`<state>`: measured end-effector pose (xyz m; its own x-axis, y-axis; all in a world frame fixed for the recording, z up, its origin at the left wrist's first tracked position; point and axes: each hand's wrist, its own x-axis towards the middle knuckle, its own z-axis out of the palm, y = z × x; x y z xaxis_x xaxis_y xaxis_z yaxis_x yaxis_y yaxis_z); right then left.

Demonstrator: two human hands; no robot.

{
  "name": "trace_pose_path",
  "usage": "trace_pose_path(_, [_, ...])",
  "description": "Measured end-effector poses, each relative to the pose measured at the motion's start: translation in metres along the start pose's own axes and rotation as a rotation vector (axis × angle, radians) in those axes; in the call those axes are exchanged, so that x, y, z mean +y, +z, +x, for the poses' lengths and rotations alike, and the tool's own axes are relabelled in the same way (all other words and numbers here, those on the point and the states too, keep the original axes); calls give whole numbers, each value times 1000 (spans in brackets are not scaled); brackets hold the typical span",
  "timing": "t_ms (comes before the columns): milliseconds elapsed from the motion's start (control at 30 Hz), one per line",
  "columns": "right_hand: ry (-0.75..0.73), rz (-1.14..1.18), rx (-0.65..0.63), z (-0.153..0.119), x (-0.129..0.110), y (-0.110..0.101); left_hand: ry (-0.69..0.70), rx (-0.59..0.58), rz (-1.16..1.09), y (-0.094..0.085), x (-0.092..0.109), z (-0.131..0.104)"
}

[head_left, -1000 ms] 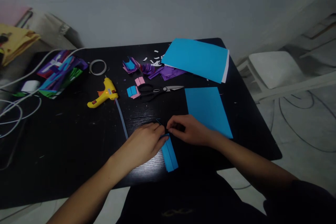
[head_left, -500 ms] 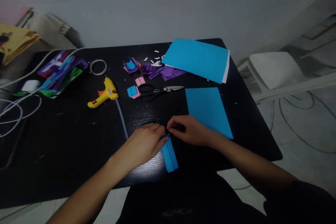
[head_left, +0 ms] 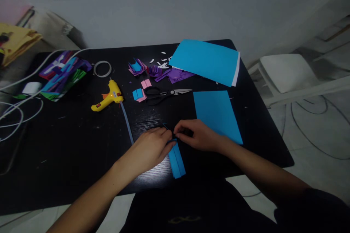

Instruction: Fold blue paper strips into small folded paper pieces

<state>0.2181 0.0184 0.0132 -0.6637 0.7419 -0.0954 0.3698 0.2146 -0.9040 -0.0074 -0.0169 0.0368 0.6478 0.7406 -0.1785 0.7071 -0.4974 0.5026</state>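
A folded blue paper strip [head_left: 177, 161] lies near the front edge of the black table, its upper part covered by my left hand [head_left: 154, 145]. The fingers of that hand are closed together on the folded paper, thumb across its top. Just to the right, my right hand [head_left: 195, 134] is curled with thumb and fingertips drawn together beside the strip's upper end; whether anything is between them is too small to make out. A blue sheet [head_left: 216, 111] lies flat beyond the right wrist. Black-handled scissors [head_left: 169, 94] rest farther back.
On the table [head_left: 68, 153] are a yellow glue gun [head_left: 111, 96], a tape roll [head_left: 102, 69], small folded papers [head_left: 138, 94], purple scraps [head_left: 179, 75] and a large blue sheet [head_left: 205, 60]. Colored papers [head_left: 64, 74] and white cables lie left. A white chair [head_left: 287, 71] stands right.
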Motion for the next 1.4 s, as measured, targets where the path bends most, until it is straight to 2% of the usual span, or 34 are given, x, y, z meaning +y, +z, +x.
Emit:
trace_pose_path(400, [-32,-10,13,-1,2,0,-3,3,2,-2,2,0])
trace_pose_path(1400, [20,-12,-8,-2,-5,-3,6,9,3,-6,5,0])
